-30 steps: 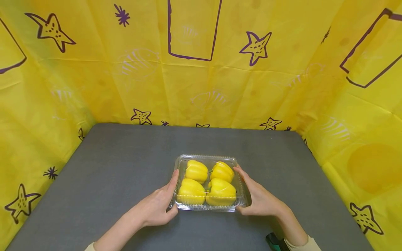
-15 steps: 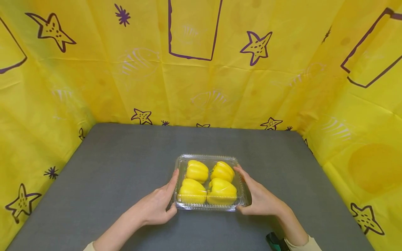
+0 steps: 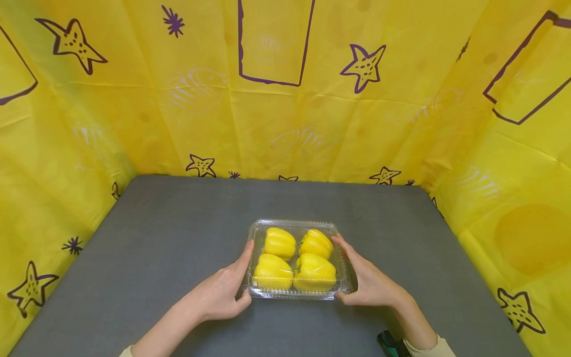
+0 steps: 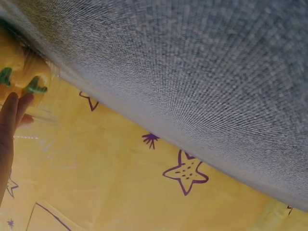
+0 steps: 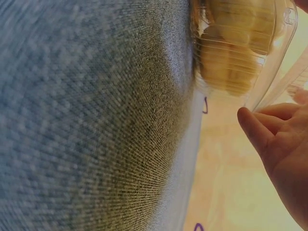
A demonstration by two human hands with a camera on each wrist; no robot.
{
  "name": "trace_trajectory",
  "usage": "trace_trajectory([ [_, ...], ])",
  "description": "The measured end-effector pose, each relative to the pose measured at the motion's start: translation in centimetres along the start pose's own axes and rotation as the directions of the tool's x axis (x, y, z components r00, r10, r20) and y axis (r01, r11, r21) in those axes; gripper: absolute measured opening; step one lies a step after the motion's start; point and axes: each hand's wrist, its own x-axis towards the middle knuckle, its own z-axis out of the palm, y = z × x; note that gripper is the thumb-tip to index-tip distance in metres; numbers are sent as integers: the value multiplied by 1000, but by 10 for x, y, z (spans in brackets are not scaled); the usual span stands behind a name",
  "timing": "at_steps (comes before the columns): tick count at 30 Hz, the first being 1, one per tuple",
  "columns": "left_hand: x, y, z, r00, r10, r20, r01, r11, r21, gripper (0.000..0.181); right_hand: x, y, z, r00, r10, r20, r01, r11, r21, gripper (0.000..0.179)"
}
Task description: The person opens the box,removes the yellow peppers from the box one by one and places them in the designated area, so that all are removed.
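Observation:
A clear plastic clamshell box (image 3: 291, 295) with a ridged rim sits near the middle of the grey table, several yellow bell peppers (image 3: 273, 271) inside it. My left hand (image 3: 223, 292) grips its left side, thumb at the front corner and fingers along the edge. On the opposite side, my right hand (image 3: 372, 285) holds the box the same way, with its thumb near the front right corner. Green stems (image 4: 36, 85) show through the plastic in the left wrist view. In the right wrist view, my thumb and fingers are right at the rim of the box.
The grey table (image 3: 187, 213) stretches out around the box on all sides. Yellow cloth (image 3: 285, 134) printed with starfish and fish hangs at the back, left and right. A dark strap-like object (image 3: 390, 343) lies beside my right wrist.

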Motion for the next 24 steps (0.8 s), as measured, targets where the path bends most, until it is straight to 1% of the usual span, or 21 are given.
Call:
trace_trajectory([
  [7,-1,-1,1,1000,1,-19,-1,1000,3,103,0,1,0,1000,-14,-4,14,1000,-5,117],
  [16,-3,1,2,999,2,-42,-2,1000,-7,103,-1,2,-1,999,-42,20,42,999,-28,117],
  [24,-6,1,2,999,2,-50,-3,1000,-22,104,-3,2,0,1000,-24,14,24,1000,-18,118],
])
